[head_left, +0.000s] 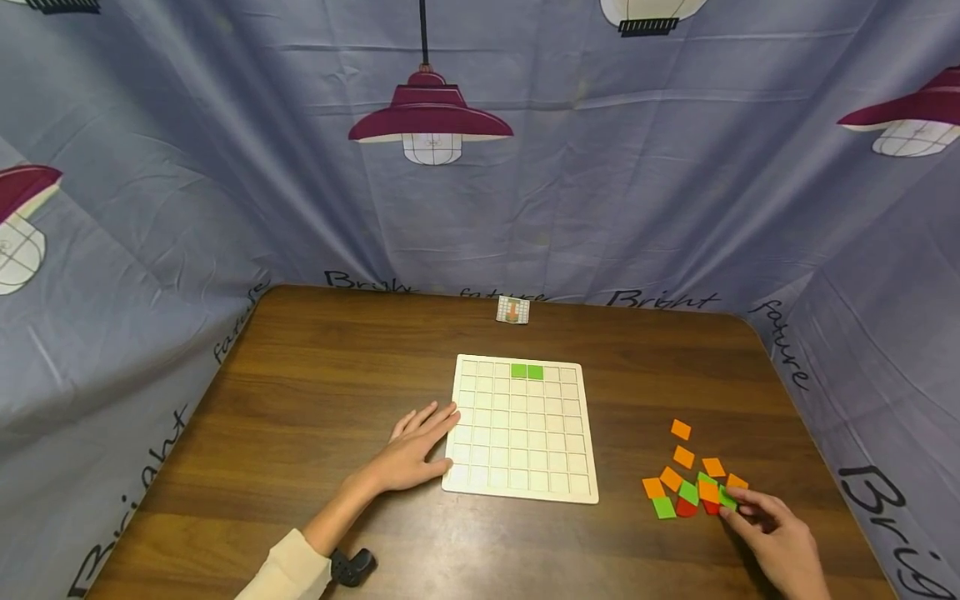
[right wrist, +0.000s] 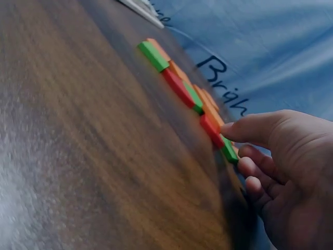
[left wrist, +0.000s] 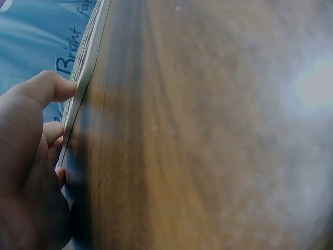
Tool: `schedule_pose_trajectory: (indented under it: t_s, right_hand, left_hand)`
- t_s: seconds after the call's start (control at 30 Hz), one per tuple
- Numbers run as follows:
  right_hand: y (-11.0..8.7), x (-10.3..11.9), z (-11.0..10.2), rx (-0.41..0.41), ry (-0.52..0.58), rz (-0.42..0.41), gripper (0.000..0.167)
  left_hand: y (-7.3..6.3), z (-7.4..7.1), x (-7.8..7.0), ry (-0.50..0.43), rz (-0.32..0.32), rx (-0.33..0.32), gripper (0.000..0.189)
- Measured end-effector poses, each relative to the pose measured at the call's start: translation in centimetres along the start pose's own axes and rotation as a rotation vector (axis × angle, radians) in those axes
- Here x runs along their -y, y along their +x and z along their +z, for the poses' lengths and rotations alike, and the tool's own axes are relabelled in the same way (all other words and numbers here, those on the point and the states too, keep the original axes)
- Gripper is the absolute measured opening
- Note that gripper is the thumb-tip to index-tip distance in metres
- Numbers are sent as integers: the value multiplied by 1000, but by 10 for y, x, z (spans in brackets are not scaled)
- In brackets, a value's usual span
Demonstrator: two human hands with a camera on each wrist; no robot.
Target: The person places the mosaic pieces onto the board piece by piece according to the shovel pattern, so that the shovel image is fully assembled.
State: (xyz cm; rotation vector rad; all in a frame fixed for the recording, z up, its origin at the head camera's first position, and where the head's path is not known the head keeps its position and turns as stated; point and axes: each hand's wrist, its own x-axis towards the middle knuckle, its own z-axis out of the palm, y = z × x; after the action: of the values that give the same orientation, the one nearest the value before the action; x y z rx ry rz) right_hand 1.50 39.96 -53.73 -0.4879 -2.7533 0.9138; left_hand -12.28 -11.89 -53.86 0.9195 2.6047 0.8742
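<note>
A cream square board [head_left: 521, 428] marked with a grid lies on the table, two green tiles [head_left: 527, 372] side by side in its top row. My left hand [head_left: 411, 454] rests at the board's left edge, fingers spread, fingertips and thumb on the rim. To the right of the board is a loose cluster of orange tiles [head_left: 683, 456], green tiles [head_left: 663, 507] and red tiles [head_left: 686, 507], some overlapping. At the cluster's right end my right hand [head_left: 780, 537] pinches a green tile [right wrist: 229, 150] between thumb and fingers. Its fingers partly cover that tile.
A small card [head_left: 513, 310] with a printed grid pattern lies at the table's back edge. The brown wooden table [head_left: 315, 375] is enclosed by a blue-grey curtain [head_left: 300, 167] printed with lamps and lettering. A black device [head_left: 352, 567] is strapped at my left wrist.
</note>
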Motion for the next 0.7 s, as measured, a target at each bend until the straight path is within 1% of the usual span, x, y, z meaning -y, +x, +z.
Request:
schedule_pose_trajectory:
  t_s: [0.23,0.47,0.7]
  right_hand:
    - [1,-4,3,-34,-24,-45,35]
    - [2,-7,2,-36,-42,-35,35]
    - [3,-9,-1,-55,-49,-44,33]
  left_hand:
    - [1,1,1,10,9,-1,74]
    - [1,0,1,17,12,-1,73]
    - [0,-1,0,0,17,4,73]
